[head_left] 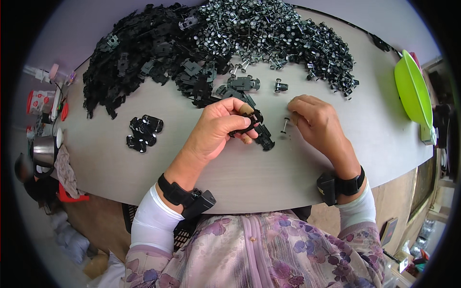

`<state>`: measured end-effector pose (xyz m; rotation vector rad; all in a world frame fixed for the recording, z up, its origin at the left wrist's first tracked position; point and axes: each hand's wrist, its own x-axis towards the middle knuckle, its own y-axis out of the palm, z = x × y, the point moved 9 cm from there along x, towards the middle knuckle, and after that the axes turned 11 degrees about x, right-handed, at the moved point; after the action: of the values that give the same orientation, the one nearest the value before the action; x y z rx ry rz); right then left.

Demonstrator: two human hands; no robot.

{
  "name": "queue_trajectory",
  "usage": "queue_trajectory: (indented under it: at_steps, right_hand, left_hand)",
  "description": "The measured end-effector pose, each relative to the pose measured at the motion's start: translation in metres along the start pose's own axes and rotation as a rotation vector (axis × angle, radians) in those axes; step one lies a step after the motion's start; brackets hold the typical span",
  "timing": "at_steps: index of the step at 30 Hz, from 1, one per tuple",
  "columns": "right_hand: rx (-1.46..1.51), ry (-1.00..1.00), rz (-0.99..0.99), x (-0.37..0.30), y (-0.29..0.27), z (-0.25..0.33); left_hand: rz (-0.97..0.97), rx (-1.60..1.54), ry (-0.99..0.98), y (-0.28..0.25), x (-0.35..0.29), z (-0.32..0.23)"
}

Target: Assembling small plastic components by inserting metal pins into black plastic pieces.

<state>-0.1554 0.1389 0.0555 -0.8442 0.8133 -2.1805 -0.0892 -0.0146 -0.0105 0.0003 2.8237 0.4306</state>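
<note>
Head view: black chassis (258,116) mid-scene, pinched in left hand (217,127). Right hand (315,116) curled, to right; I can't tell if it holds anything. Axle (285,126) just beside its fingertips. I judge: axle fitting; next calls for fine alignment.

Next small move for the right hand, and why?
Probably pinch the wheel axle with the right hand: it sits beside those fingertips, contact unclear, while the left hand holds a black plastic part.
</note>
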Motion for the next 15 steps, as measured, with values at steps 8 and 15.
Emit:
queue_trajectory:
  at_steps: [8,15]
  right_hand:
    - [0.204,0.085,0.156,-0.003,0.019,0.012]
    - [0.15,-0.006,0.161,-0.002,0.022,0.019]
  left_hand:
    - [0.156,0.053,-0.097,0.018,-0.004,0.011]
    - [0.077,0.07,-0.121,0.014,-0.003,0.012]
